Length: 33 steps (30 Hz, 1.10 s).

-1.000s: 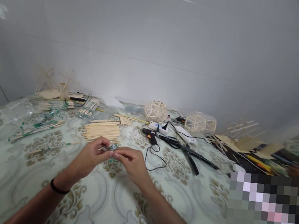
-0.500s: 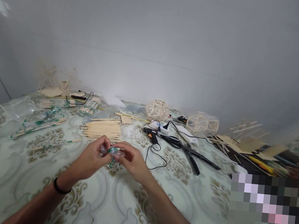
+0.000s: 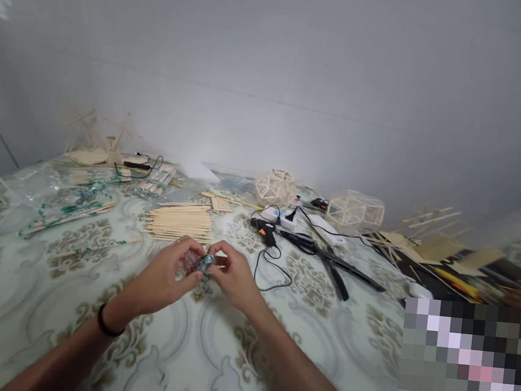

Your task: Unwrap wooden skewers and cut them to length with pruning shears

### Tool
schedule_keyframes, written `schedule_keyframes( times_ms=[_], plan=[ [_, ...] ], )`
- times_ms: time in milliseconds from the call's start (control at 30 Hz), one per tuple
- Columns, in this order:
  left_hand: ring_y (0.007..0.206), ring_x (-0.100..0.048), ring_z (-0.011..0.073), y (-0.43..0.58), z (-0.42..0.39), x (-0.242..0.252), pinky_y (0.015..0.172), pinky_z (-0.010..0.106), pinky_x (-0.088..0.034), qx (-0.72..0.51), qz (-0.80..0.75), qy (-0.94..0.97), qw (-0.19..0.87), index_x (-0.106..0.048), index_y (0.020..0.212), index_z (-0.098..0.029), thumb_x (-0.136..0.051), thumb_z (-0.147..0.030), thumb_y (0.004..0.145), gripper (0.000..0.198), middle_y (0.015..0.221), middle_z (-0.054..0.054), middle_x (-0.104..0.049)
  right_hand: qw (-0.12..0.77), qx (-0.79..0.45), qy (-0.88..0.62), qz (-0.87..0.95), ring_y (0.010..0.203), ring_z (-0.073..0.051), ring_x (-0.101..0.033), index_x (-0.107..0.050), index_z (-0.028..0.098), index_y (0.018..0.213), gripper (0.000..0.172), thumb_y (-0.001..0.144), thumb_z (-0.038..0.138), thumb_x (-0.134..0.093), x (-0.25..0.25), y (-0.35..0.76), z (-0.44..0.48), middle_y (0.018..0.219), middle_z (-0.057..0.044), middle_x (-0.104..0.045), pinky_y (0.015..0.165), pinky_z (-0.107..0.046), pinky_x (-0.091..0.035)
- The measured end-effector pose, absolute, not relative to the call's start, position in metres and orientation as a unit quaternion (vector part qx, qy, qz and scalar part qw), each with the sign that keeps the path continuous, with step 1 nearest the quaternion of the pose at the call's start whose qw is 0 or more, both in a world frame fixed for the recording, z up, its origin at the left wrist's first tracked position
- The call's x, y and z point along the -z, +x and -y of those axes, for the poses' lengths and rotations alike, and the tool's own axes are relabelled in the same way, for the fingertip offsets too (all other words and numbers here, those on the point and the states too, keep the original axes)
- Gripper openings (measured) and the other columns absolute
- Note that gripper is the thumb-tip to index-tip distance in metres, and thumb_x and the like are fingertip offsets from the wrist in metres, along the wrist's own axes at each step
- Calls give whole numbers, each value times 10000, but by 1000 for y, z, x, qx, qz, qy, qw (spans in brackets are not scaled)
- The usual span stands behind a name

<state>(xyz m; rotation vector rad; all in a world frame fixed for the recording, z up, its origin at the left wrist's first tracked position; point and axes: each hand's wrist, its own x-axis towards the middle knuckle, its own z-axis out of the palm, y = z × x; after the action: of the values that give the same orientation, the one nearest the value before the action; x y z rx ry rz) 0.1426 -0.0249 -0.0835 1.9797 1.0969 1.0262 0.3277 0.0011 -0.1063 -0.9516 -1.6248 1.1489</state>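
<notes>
My left hand [image 3: 166,274] and my right hand [image 3: 231,275] meet just above the patterned tablecloth [image 3: 91,327]. Both pinch a small clear wrapper with green print [image 3: 203,264] between thumbs and fingers. A black band circles my left wrist. A flat stack of thin wooden sticks [image 3: 179,221] lies just beyond my hands.
A black glue gun [image 3: 264,231] with its cord, a white power strip [image 3: 279,217] and black scissors [image 3: 327,264] lie to the right. Two stick-built polyhedra [image 3: 275,187] stand near the wall. Plastic packets of sticks [image 3: 63,210] lie at left. A blurred patch covers the lower right.
Both hands have stayed together on the wrapper, working it between the fingers. The view has shifted slightly, so the hands sit a little higher on the table.
</notes>
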Motion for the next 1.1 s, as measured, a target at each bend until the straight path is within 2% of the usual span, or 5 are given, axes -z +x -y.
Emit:
schedule_keyframes(
  times_ms=[367, 600, 767, 867, 1100],
  plan=[
    [754, -578, 173, 147, 20, 88, 695, 287, -458, -395, -443, 738, 321, -646, 991, -217, -602, -224, 819, 177, 845, -2, -625, 438, -485, -369, 661, 674, -129, -572, -533, 212, 848, 118, 745, 199, -589, 105, 326, 4, 787, 24, -594, 595, -227, -422],
    [648, -498, 157, 144, 18, 85, 619, 271, -385, -411, -508, 712, 258, -584, 833, -214, -574, -179, 761, 81, 689, -41, -547, 409, -505, -328, 686, 770, -144, -576, -593, 208, 1065, 317, 817, 339, -740, 100, 328, 8, 938, -28, -637, 677, -255, -466],
    [615, -515, 127, 142, 16, 91, 570, 244, -389, -429, -455, 708, 328, -644, 1014, -210, -600, -213, 839, 181, 861, -6, -631, 388, -530, -365, 661, 527, -100, -418, -590, 209, 943, 272, 816, 402, -734, 106, 330, 1, 590, 73, -526, 524, -226, -315],
    [616, -560, 132, 141, 17, 91, 569, 237, -425, -414, -433, 701, 387, -653, 1154, -216, -624, -217, 848, 308, 871, 5, -671, 397, -504, -376, 669, 549, -103, -469, -553, 216, 858, 206, 744, 271, -714, 107, 332, -1, 617, 72, -544, 544, -220, -346],
    [873, -695, 206, 145, 22, 89, 753, 317, -589, -432, -379, 691, 438, -721, 1018, -206, -668, -275, 861, 179, 1023, 77, -661, 421, -390, -429, 697, 565, -111, -403, -485, 224, 722, 116, 646, 199, -568, 107, 336, -8, 616, 73, -478, 546, -226, -295]
  ],
)
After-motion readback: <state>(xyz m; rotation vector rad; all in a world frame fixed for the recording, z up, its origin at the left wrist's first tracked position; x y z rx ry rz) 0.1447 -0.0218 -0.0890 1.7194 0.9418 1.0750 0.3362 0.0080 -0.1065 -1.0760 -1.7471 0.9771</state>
